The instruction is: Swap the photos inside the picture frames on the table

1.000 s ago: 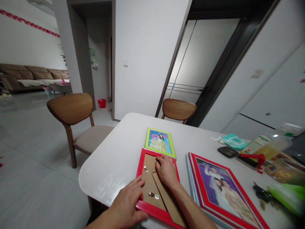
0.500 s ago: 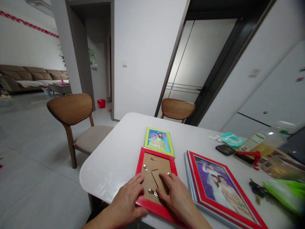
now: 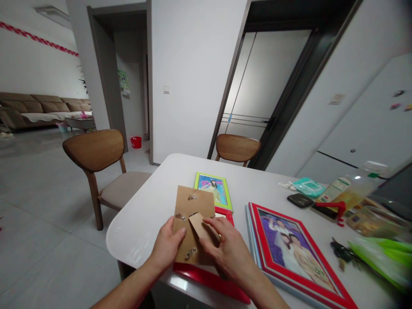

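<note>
A brown picture frame backing board (image 3: 185, 204) with several metal clips is raised and tilted above the red picture frame (image 3: 212, 279). My left hand (image 3: 165, 244) pinches the board's left edge, thumb on its face. My right hand (image 3: 230, 240) has its fingers closed on the board's fold-out stand flap (image 3: 198, 225), which stands away from the board. The red frame lies on the white table (image 3: 144, 214), partly hidden by the board and my right hand. Behind it lies a lime green framed photo (image 3: 228, 191), its lower left corner covered by the board.
Right of my hands lies a stack of frames topped by a red-framed wedding photo (image 3: 291, 249). Further right are keys (image 3: 343, 251), a black wallet-like item (image 3: 300, 200), a wipes pack (image 3: 309, 187), a large bottle (image 3: 350, 189) and a green bag (image 3: 383, 257). Wooden chairs (image 3: 96, 148) stand around the table.
The backing board has come up out of the red frame, lifted by both hands. Its stand flap has swung outward. My left hand has moved from the frame's edge to the board.
</note>
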`<state>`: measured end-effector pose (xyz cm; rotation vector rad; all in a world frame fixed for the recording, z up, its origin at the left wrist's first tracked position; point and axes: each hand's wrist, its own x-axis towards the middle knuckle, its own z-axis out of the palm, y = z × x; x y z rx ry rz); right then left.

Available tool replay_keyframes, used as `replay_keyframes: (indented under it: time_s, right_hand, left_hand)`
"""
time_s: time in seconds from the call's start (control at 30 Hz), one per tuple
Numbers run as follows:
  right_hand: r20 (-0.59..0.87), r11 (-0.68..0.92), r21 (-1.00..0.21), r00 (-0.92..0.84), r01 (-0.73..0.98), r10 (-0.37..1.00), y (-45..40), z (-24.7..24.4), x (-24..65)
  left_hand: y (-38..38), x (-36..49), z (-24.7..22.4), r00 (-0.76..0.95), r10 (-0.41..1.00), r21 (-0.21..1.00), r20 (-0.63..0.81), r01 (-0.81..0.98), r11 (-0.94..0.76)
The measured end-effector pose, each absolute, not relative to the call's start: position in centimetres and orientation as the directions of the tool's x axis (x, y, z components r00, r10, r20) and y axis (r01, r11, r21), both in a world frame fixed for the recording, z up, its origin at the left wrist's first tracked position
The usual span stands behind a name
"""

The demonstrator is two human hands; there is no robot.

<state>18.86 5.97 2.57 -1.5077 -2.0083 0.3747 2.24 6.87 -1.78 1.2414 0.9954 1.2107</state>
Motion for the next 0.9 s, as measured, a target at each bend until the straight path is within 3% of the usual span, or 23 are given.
replay_keyframes:
  time_s: [0.1,0.23,0.33,0.4,0.47,0.53,0.63,0.73,0.8,0.9]
  right_hand:
    - [0.311,0.259,-0.559,-0.090,0.788,0.946,5.9,1.2,20.5]
    - [0.178,0.033,-0.393,0.041,0.919,0.983,6.1,-2.1,23.5]
    - [0.070,-0.046,-0.311,0.071,0.949,0.995,6.4,-3.5,24.1]
    - [0.052,-0.079,-0.327,0.102,0.942,0.993,6.7,-3.7,24.0]
    - [0.047,-0.116,-0.415,0.148,0.902,0.988,7.1,-3.3,24.0]
    - [-0.014,-0.174,-0.620,0.211,0.765,0.977,7.3,-2.6,24.1]
    - [-0.191,-0.245,-0.930,0.211,0.275,0.959,6.9,-1.4,24.0]
    - [-0.237,-0.226,-0.970,0.132,-0.092,0.963,6.1,-0.2,23.4]
    - [-0.208,-0.191,-0.972,0.118,-0.136,0.971,5.7,0.4,22.8]
    - [-0.157,-0.144,-0.983,0.109,-0.117,0.982,5.7,1.0,22.2]
  left_hand:
    - [7.6,0.2,-1.4,0.114,0.993,0.996,0.008,-0.094,0.002]
    - [8.2,-4.4,-1.5,0.106,0.991,0.997,-0.075,0.038,0.072]
    - [8.9,-7.4,-2.2,0.069,0.992,0.977,-0.106,0.194,0.091]
    - [9.6,-8.7,-2.6,0.016,0.996,0.945,-0.089,0.318,0.079]
    - [10.0,-9.3,-2.8,-0.050,0.998,0.896,-0.030,0.442,0.050]
    - [10.0,-8.9,-2.5,-0.092,0.994,0.843,0.066,0.539,-0.006]
    - [8.7,-5.9,-1.7,-0.048,0.979,0.784,0.197,0.607,-0.128]
    - [6.3,-0.5,-0.9,0.121,0.961,0.749,0.247,0.605,-0.269]
    - [4.9,3.2,-0.7,0.351,0.888,0.689,0.296,0.566,-0.453]
    - [4.1,6.8,-0.3,0.467,0.785,0.604,0.408,0.506,-0.615]
